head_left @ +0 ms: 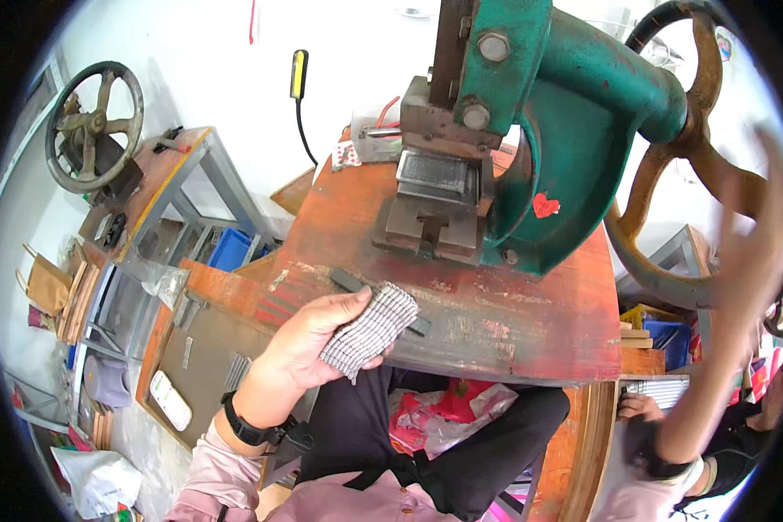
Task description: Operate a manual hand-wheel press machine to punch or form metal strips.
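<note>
My left hand (309,344) holds a small grey-and-white checked cloth pad (370,331) at the near edge of the worn orange press table (513,322), thumb on top. Just past it a dark flat metal bar (350,282) lies on the table. A green hand press (548,113) stands at the table's back, with a grey metal die block (438,178) under its ram. My right hand (748,235) is raised and blurred at the right, against the press's large rusty handwheel (670,165); whether its fingers grip the rim I cannot tell.
A second, smaller press with a dark handwheel (94,126) stands on a bench at the left. Blue bins (230,250) sit under that bench, and a brown board (204,361) with small parts lies by my left knee. A red-and-white plastic bag (444,413) rests on my lap.
</note>
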### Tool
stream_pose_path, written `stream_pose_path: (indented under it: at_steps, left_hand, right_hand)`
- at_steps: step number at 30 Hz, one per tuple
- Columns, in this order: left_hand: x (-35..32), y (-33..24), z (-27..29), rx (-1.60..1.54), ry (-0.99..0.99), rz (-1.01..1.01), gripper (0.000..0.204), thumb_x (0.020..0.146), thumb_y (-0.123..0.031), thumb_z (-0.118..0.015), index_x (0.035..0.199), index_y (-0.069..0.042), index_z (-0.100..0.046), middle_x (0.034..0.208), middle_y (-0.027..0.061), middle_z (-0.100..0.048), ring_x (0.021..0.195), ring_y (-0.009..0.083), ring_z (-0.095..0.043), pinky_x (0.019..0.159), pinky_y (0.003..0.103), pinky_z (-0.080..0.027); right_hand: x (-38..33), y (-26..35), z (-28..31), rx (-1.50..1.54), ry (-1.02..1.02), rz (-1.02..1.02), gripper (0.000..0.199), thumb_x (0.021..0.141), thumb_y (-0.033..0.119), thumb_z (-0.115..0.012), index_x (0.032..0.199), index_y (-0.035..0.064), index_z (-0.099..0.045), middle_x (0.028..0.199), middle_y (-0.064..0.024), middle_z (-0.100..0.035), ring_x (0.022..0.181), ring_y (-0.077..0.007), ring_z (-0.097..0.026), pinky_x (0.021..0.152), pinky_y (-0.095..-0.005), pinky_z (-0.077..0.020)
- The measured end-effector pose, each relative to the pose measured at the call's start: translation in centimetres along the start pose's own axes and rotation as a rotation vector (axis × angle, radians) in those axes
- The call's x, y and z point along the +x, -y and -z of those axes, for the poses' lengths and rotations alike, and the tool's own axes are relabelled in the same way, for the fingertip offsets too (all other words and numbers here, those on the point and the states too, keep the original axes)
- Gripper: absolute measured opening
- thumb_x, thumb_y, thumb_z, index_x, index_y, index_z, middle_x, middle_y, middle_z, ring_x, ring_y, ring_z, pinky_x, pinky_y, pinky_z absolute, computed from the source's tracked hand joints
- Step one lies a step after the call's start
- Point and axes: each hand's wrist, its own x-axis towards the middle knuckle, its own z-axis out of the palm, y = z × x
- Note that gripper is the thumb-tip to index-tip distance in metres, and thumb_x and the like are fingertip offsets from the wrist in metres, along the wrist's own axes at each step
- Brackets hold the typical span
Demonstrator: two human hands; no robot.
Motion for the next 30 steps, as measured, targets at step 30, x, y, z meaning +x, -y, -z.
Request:
stream_pose_path:
  at_steps: [30]
  left_hand:
    - [12.5,34.1,11.0,1.876,0.484,0.747,0.036,0.084,-0.015,-0.045,0.115,-0.003,-0.059,0.107,0.0219,-0.062,0.091,0.0416,-0.062,0.076,0.051,-0.049]
  right_hand:
    - [-20.3,16.8,0.9,0.816,0.844,-0.584,0.033,0.082,0.025,-0.063,0.105,0.0018,-0.058,0.109,-0.0167,-0.053,0.102,-0.0344,-0.051,0.086,-0.0443,-0.0415]
